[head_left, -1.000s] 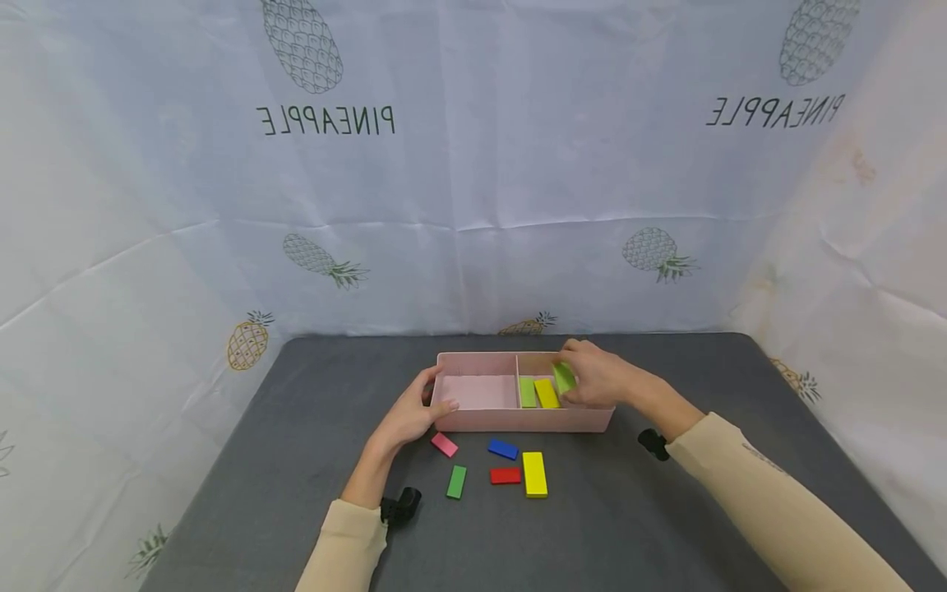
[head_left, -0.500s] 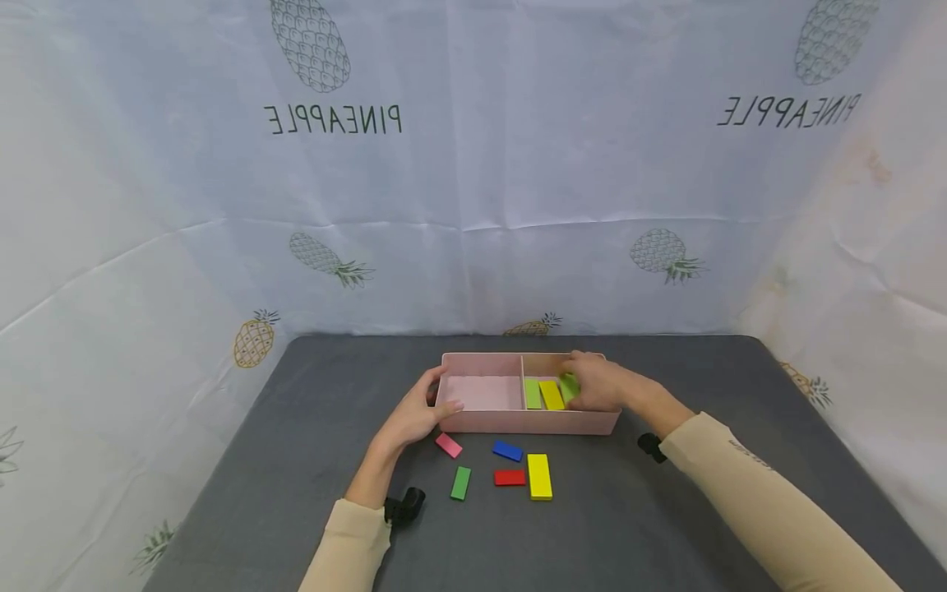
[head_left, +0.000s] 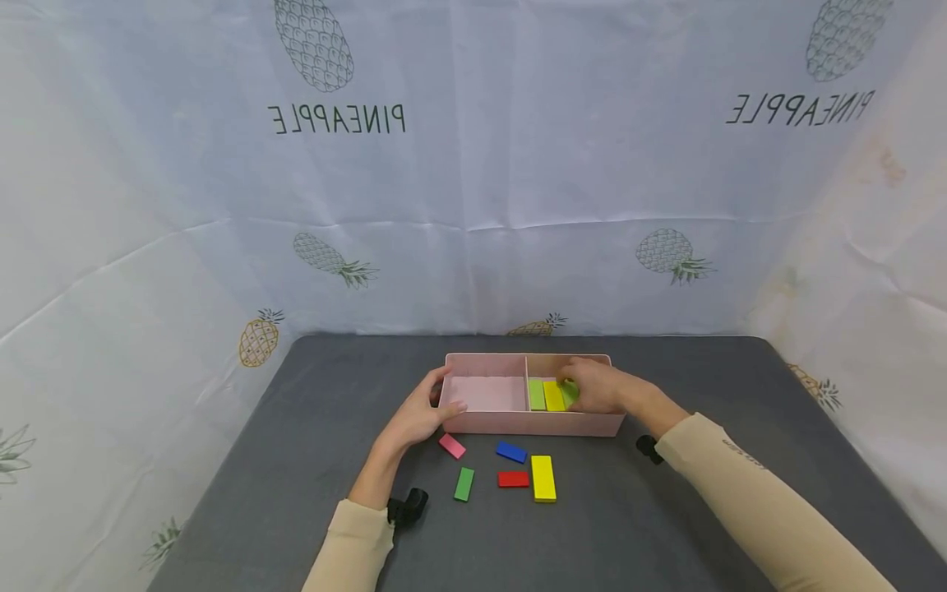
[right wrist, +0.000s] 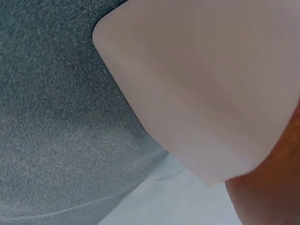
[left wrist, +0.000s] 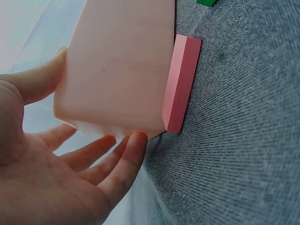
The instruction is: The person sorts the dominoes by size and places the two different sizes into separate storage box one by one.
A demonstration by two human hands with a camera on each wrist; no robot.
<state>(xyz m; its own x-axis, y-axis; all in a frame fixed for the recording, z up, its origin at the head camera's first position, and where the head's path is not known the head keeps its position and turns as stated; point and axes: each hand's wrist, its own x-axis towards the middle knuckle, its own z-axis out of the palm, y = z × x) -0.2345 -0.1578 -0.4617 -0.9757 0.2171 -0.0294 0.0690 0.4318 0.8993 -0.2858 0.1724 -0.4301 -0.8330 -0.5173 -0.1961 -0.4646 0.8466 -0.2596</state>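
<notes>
The left hand (head_left: 413, 418), half-curled, grips the pink rectangular plastic box (head_left: 533, 423) at nine o'clock; the right hand (head_left: 602, 387), curled and fingertips partly hidden, seemingly pinches a flat light-green rectangular block (head_left: 570, 392) inside the three-o'clock compartment (head_left: 545, 366).

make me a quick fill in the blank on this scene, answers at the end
The left hand grips the pink box, which has ____ compartments.
The right hand holds a light green block in the ____ compartment.
On the grey table, the block just beyond the red block is ____.
The largest block outside the box is ____.

Missing words: two; right; blue; yellow
</notes>
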